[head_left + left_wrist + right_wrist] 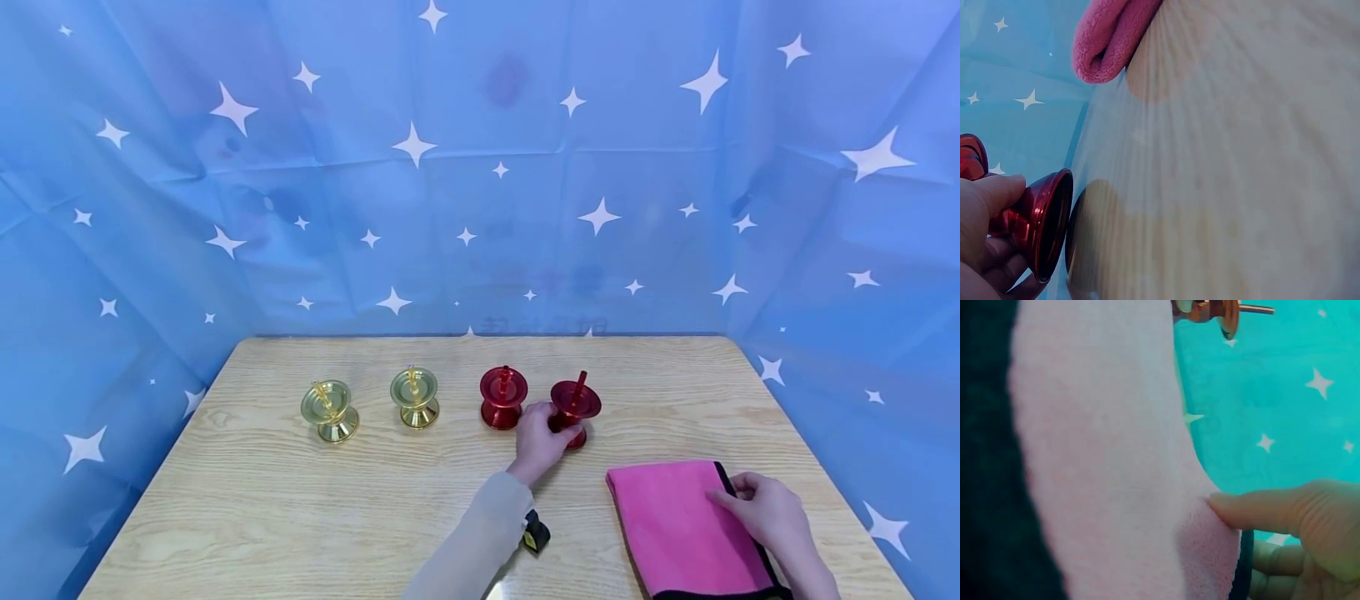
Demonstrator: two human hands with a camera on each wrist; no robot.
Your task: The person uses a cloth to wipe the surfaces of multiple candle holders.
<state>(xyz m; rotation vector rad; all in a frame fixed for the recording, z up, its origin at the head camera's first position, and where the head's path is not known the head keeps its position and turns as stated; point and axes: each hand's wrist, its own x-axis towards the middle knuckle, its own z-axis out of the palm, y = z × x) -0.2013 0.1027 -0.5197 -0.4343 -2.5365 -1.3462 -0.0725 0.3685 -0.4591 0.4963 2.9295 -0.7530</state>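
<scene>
My left hand (542, 440) grips the stem of a red metallic candle holder (576, 398), which has a dish and a thin upright tube. In the left wrist view, the flared base (1054, 228) of this candle holder is right by the tabletop; whether it touches cannot be told. Thumb above and fingers below, my right hand (772, 510) pinches the black-trimmed edge of a folded pink cloth (675, 517). The right wrist view shows the thumb (1254, 509) pressed onto the cloth's pink face. Left of my left hand stands a second red candle holder (501, 408).
Two gold candle holders, one at the far left (330, 412) and one nearer the middle (415, 398), stand in the same row. A black strap piece (536, 532) hangs at the left wrist. A blue starry curtain (480, 208) surrounds the wooden table (300, 517).
</scene>
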